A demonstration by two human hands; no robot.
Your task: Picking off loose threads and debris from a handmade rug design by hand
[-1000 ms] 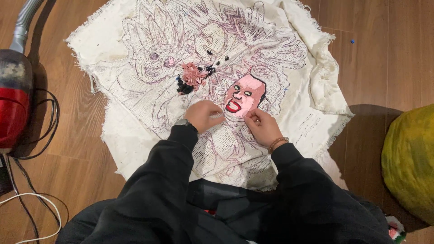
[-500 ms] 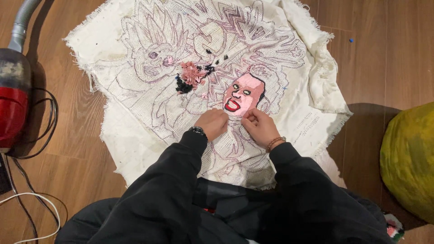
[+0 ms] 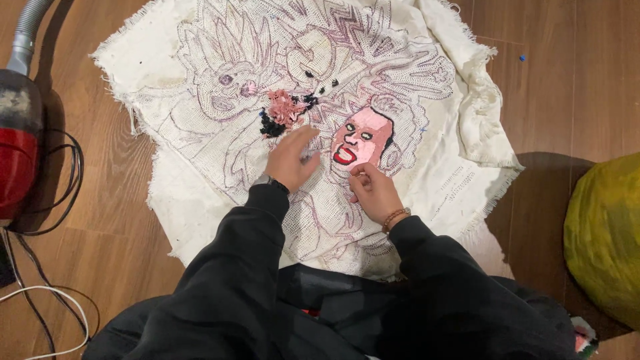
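Observation:
A cream mesh canvas (image 3: 200, 133) with purple drawn outlines lies spread on the wooden floor. A filled-in pink face with black hair and red lips (image 3: 363, 137) sits near its middle, and a tuft of pink and black yarn (image 3: 285, 110) lies to the left of it. My left hand (image 3: 292, 159) rests on the canvas just below the tuft, fingers spread and blurred. My right hand (image 3: 372, 190) presses on the canvas under the pink face, fingers curled as if pinching something small that I cannot make out. Both arms wear black sleeves; a bead bracelet is on the right wrist.
A red and black vacuum cleaner (image 3: 19, 143) with a grey hose lies at the left, with black and white cables (image 3: 47, 293) trailing beside it. A yellow-green cushion-like object (image 3: 603, 240) sits at the right edge. A small blue scrap (image 3: 521, 58) lies on the floor.
My left hand has moved up and left across the canvas toward the pink and black tuft, opening its fingers. My right hand has stayed below the pink face.

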